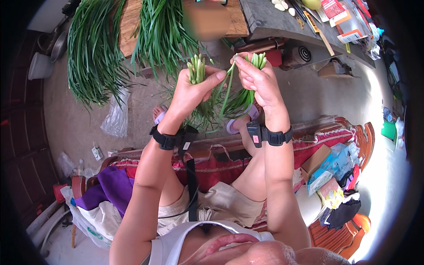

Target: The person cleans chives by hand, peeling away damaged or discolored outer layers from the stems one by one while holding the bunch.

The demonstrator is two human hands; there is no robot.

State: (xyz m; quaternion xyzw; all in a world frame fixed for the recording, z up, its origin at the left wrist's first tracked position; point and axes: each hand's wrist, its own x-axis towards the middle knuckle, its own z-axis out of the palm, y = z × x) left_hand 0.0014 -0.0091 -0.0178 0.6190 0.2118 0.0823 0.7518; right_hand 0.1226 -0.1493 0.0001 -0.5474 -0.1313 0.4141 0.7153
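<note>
My left hand (184, 92) is closed round a bunch of garlic chives (197, 70), pale green stem ends pointing up between thumb and fingers. Close by on its right, my right hand (261, 84) grips a second bunch of garlic chives (240, 104), whose leaves hang below the fist. A few strands loop down between the two hands, near the right thumb and fingertip. Just beyond the hands, two large heaps of long dark green chives (93, 55) drape over the edge of a wooden tabletop (128, 34).
A grey counter (274, 24) at far right carries tools and packages. On the floor at left lie a clear plastic bag (115, 118) and a white bucket (39, 66). I sit on a red-cushioned bench (227, 170) with purple cloth (115, 185) and boxes beside me.
</note>
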